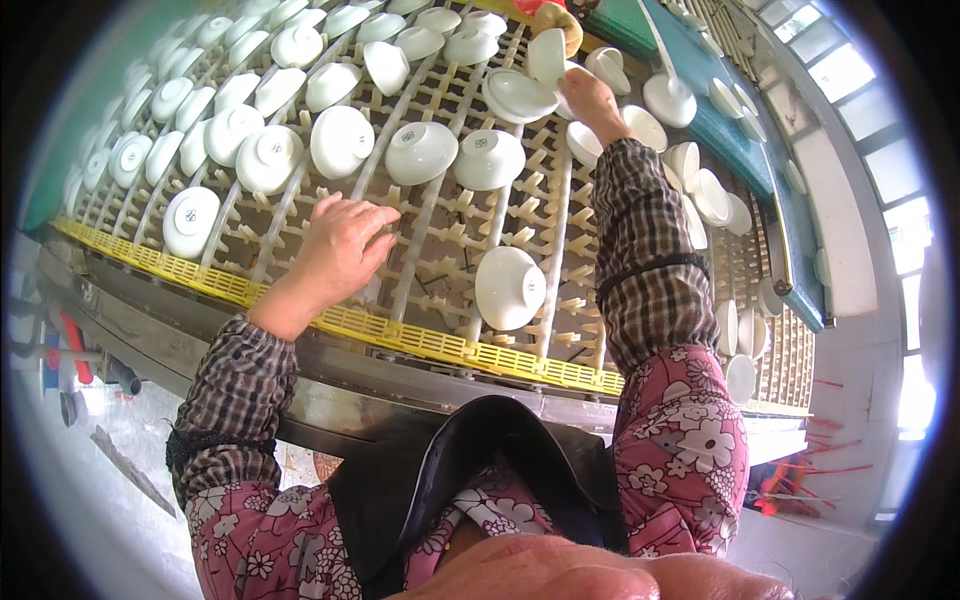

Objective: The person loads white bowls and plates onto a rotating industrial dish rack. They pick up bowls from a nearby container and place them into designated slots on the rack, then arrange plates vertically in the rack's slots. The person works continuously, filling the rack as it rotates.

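My left hand (349, 244) hovers over the pegged conveyor belt (439, 259), thumb apart from the bent fingers, with nothing in it. My right hand (591, 96) reaches to the far side and grips a white bowl (547, 57) standing on edge; some of its fingers are hidden. Just beside that bowl, another white bowl (519, 95) rests tilted on the pegs. Between my arms lies a single white bowl (511, 288) with a printed mark on its base. Two marked bowls, a left one (421, 153) and a right one (489, 160), lean beyond my left hand.
Many white bowls (270, 159) lean in rows at left. A yellow slatted edge (420, 339) borders the belt near me. Another person's gloved hand (561, 28) is at the far side. A teal belt (739, 161) carrying bowls runs at right, near stacked bowls (711, 196).
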Demonstrator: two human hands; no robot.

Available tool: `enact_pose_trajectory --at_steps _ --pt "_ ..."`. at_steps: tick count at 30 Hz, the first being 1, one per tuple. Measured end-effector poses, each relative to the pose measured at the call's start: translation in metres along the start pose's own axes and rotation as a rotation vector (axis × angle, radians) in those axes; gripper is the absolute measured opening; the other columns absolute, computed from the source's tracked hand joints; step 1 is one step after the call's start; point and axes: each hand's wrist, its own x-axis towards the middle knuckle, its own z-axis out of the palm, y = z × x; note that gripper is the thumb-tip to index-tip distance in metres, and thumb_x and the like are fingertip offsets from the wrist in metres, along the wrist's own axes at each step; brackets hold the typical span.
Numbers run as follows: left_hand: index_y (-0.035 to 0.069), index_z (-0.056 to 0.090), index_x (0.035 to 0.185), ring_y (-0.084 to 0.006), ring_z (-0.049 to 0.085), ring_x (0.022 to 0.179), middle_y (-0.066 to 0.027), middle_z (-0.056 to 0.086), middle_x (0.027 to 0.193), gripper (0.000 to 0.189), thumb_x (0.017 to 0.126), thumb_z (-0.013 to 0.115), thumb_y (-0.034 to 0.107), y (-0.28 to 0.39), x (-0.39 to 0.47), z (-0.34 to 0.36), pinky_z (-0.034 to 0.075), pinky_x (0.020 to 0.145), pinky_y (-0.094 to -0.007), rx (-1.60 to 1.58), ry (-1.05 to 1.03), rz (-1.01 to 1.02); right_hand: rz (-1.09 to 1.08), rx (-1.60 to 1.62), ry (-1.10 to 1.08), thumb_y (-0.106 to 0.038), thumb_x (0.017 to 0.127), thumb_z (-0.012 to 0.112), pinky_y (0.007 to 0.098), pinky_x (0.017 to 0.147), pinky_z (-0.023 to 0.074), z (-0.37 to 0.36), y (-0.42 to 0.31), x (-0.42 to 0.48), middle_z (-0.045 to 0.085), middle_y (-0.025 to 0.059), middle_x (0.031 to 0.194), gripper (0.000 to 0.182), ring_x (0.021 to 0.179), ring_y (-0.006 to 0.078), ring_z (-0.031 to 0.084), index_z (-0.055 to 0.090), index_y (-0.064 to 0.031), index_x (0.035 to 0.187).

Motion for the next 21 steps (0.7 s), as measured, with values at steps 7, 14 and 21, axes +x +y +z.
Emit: enact_pose_trajectory --at_steps 7,14,21 --pt "0.007 0.062 0.105 -0.026 0.059 0.098 -0.0081 0.065 0.097 0.023 0.084 0.063 0.016 0.004 0.002 0.01 0.034 0.098 -0.0466 0.015 0.03 -0.014 0.06 -0.201 0.114 -0.039 0.079 0.064 0.0375 0.082 0.0475 0.006 0.026 -0.038 0.065 0.0157 0.099 0.038 0.093 0.0282 0.063 0.066 -0.0089 0.101" --pt "0.007 0.062 0.105 -0.0268 0.059 0.097 -0.0086 0.065 0.098 0.023 0.083 0.064 0.014 0.016 0.005 0.018 0.035 0.097 -0.0426 -0.028 0.004 0.008 0.275 -0.117 -0.147 -0.033 0.082 0.062 0.0393 0.081 0.0499 -0.016 0.037 -0.108 0.065 0.0207 0.104 0.045 0.095 0.03 0.064 0.061 0.0 0.113" --pt "0.004 0.06 0.112 -0.0263 0.059 0.102 -0.0112 0.065 0.105 0.028 0.086 0.063 0.016 0.023 0.014 0.022 0.039 0.097 -0.0416 -0.004 0.037 -0.07 0.369 1.448 -0.292 -0.028 0.093 0.057 0.043 0.09 0.0509 -0.046 -0.058 -0.164 0.06 0.018 0.115 0.047 0.102 0.0277 0.062 0.049 0.0032 0.127"
